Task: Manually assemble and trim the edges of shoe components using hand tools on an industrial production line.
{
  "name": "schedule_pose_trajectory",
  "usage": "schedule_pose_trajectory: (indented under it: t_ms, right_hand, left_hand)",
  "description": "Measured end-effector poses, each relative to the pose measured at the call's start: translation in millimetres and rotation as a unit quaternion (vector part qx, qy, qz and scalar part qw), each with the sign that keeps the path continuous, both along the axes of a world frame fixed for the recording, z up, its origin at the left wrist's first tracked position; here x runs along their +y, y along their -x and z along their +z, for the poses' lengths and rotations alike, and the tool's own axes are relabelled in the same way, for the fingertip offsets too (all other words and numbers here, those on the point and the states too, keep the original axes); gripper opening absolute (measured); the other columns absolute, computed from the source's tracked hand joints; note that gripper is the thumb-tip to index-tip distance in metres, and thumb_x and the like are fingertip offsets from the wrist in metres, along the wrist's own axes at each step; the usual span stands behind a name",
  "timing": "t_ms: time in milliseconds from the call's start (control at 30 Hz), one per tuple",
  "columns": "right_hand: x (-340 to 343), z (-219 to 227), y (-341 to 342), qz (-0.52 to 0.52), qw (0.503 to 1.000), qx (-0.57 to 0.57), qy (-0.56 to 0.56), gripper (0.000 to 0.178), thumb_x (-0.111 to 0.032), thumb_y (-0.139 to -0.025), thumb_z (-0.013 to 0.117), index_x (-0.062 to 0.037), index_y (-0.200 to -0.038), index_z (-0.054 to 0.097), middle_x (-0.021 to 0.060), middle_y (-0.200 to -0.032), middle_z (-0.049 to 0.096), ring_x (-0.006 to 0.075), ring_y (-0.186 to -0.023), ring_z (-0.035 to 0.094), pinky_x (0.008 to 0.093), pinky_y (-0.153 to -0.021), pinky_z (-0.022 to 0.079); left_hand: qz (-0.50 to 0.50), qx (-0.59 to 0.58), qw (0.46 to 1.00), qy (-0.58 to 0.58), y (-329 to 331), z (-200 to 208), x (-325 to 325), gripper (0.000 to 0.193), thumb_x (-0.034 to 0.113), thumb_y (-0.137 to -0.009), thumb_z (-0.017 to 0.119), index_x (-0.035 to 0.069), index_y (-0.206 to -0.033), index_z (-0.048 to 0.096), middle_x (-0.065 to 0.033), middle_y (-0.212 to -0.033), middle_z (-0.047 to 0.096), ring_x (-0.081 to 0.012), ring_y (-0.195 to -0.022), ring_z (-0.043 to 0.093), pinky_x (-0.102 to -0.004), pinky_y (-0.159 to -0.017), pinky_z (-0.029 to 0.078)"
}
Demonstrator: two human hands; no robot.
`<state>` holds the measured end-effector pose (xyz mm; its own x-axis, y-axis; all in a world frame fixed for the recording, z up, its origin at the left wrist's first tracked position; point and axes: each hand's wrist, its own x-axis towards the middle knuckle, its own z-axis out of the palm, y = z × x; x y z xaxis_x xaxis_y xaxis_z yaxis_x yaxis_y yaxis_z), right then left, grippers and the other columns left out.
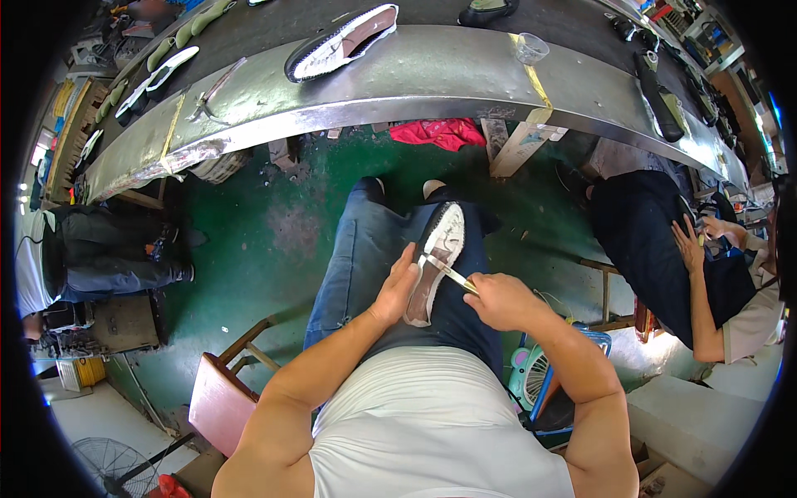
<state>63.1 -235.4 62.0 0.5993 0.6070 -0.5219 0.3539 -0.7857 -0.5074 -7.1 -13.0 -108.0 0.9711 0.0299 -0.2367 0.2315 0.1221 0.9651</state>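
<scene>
On my lap lies a white shoe [445, 235] with a dark edge and a brown inside, its toe pointing away from me. My left hand [396, 286] holds its left side, fingers stretched along the edge. In my right hand [505, 300] is a slim, light-coloured hand tool [449, 273] with a shiny shaft. The tool's far end touches the shoe near the front of its opening; I cannot make out its exact kind. My right fingers are closed round its near end.
A metal-edged bench [423, 70] crosses ahead, bearing another white shoe [344, 46], a clear cup [531, 48] and several shoe parts. A red cloth [438, 133] lies beneath. People sit left and right. Beside me are a pink-seated chair [222, 401] and a green fan [528, 375].
</scene>
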Motion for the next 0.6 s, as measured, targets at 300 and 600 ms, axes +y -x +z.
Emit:
schedule_pose_trajectory:
  t_ms: [300, 600]
  right_hand:
    - [0.6, -48.0, 27.8, -0.186, 0.970, 0.084, -0.134, 0.030, -0.030, -0.091, 0.064, -0.0015, -0.100, 0.060, 0.0195, -0.088, 0.065, 0.0398, -0.086, 0.064, 0.0456, -0.078, 0.050]
    - [-2.2, -2.8, -15.8, -0.102, 0.980, 0.149, -0.078, 0.019, -0.015, -0.092, 0.061, 0.0007, -0.101, 0.059, 0.0225, -0.098, 0.064, 0.0368, -0.091, 0.066, 0.0459, -0.081, 0.051]
  left_hand:
    - [-0.096, 0.117, 0.980, 0.132, -33.2, 46.4, 5.1, 0.078, 0.040, -0.102, 0.056, 0.012, -0.161, 0.013, -0.0122, -0.158, 0.032, -0.0206, -0.145, 0.028, -0.0318, -0.118, 0.024]
    - [-0.017, -0.048, 0.963, -0.264, -23.1, 25.3, -11.9, 0.070, 0.024, -0.098, 0.060, 0.008, -0.157, 0.027, -0.0218, -0.144, 0.047, -0.0293, -0.135, 0.042, -0.0357, -0.114, 0.030]
